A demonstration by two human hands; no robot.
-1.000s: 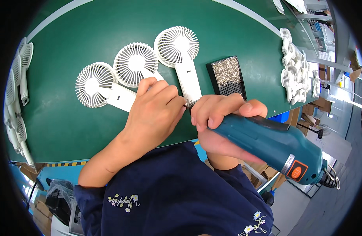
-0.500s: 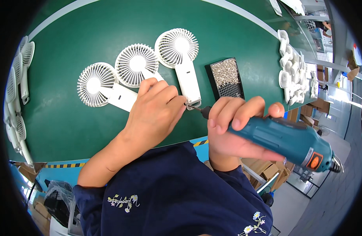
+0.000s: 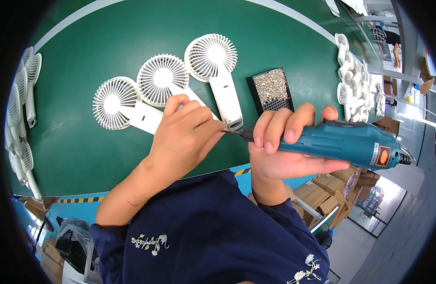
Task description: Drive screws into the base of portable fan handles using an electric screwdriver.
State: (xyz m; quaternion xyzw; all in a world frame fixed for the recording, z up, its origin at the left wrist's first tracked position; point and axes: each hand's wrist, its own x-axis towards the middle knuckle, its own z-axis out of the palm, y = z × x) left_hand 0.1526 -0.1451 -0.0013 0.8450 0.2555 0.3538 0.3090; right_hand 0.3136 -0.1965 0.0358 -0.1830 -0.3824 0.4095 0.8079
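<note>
Three white handheld fans lie in a fan-shaped row: a left fan (image 3: pixel 113 104), a middle fan (image 3: pixel 163 79) and a right fan (image 3: pixel 215 56). My left hand (image 3: pixel 184 137) is closed over the lower handle of the middle fan, its thumb and fingertips pinched at the handle's end. My right hand (image 3: pixel 289 142) grips a teal electric screwdriver (image 3: pixel 336 143), held nearly level. Its thin bit reaches the left fingertips, just below the right fan's wire loop (image 3: pixel 235 125). Any screw at the bit's tip is hidden by the fingers.
A black tray (image 3: pixel 254 97) of small metal screws sits right of the fans on the green table (image 3: pixel 109 42). More white fans (image 3: pixel 352 85) are piled at the right edge, and others (image 3: pixel 21 113) along the left. Cardboard boxes (image 3: pixel 322 189) stand below the table.
The screwdriver's rear end has swung upward, bringing the tool closer to level. Its bit tip has shifted slightly down and left toward my left fingertips. My left hand stays nearly in place.
</note>
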